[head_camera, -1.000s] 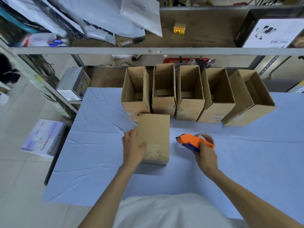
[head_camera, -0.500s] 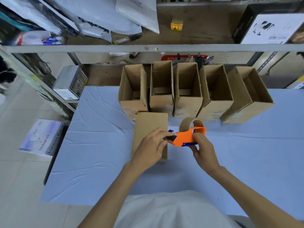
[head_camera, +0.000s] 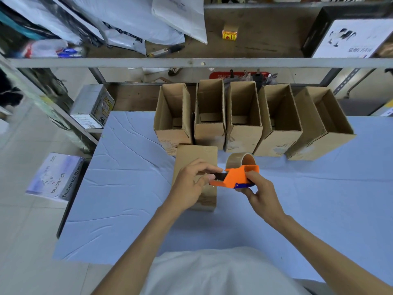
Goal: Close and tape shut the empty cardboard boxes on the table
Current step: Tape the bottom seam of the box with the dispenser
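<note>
Two grips: left hand (head_camera: pixel 191 184) pinched the mouth of the orange plastic tape dispenser (head_camera: pixel 238 176), right hand (head_camera: pixel 258 193) clasped it; tape needed laying straight along the brown cardboard box (head_camera: pixel 195 154).

Table (head_camera: pixel 127 209): covered by a creased light-blue cloth (head_camera: pixel 319 209); a row of five open cardboard boxes (head_camera: pixel 242 141) stands along its far edge, open tops up, sides touching or nearly so, the rightmost turned at an angle. One closed cardboard box (head_camera: pixel 195 155) lies flat on the cloth just in front of the two leftmost boxes, long side running toward the near edge. Metal shelf (head_camera: pixel 191 62) above the table: white poly mailer bags (head_camera: pixel 131 20) at left, a marker (head_camera: pixel 168 51), a small yellow-and-red box (head_camera: pixel 229 35), a black box with a white label (head_camera: pixel 350 37) at right.
</note>
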`<state>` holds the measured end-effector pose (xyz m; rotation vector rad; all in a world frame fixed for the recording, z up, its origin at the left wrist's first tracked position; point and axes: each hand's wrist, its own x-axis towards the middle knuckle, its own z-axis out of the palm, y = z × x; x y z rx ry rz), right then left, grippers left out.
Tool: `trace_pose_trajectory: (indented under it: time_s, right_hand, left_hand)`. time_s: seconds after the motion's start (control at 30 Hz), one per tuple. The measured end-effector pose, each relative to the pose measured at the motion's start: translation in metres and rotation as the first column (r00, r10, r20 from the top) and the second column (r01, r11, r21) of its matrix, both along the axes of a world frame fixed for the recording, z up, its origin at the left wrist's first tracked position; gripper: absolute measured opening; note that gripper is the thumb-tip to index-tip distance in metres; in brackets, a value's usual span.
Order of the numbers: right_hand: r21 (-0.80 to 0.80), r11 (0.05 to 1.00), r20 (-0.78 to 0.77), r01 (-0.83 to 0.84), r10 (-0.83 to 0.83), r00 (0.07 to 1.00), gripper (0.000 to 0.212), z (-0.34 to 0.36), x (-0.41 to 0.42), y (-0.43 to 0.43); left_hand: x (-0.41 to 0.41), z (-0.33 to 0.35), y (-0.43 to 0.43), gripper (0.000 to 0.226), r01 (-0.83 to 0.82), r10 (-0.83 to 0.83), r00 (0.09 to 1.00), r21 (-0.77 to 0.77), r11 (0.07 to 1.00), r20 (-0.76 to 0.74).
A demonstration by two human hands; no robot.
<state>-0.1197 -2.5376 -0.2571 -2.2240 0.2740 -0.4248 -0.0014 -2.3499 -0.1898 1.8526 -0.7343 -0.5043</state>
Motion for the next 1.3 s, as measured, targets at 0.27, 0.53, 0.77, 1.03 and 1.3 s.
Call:
trace_pose_trajectory:
  time_s: [0.27, 0.53, 0.77, 1.03, 1.3]
  right_hand:
    - [0.024, 0.999, 0.007, -0.04, 0.039, 0.999, 0.035, 0.011, -0.001, 0.003]
    - [0.032, 0.995, -0.044, -0.091, 0.092, 0.995, 0.037, 0.011, -0.003, 0.006]
    - [0.066, 0.989, -0.119, -0.135, 0.142, 0.983, 0.04, 0.012, -0.003, 0.01]
    - [0.113, 0.984, -0.242, -0.137, 0.161, 0.957, 0.02, 0.018, -0.004, 0.005]
    - [0.174, 0.974, -0.23, -0.143, 0.181, 0.956, 0.055, 0.021, -0.01, 0.007]
  left_hand:
    - [0.011, 0.009, 0.0, 0.025, 0.016, -0.014, 0.999, 0.056, 0.998, -0.042]
    - [0.011, 0.01, 0.001, 0.032, 0.061, -0.038, 0.98, 0.113, 0.992, -0.196]
    - [0.018, 0.009, 0.003, 0.021, 0.186, -0.159, 0.968, 0.128, 0.974, -0.195]
    - [0.031, 0.015, 0.012, 0.03, 0.257, -0.191, 0.92, 0.162, 0.953, -0.342]
    - [0.023, -0.005, -0.002, 0.016, -0.05, 0.093, 0.968, 0.187, 0.981, -0.233]
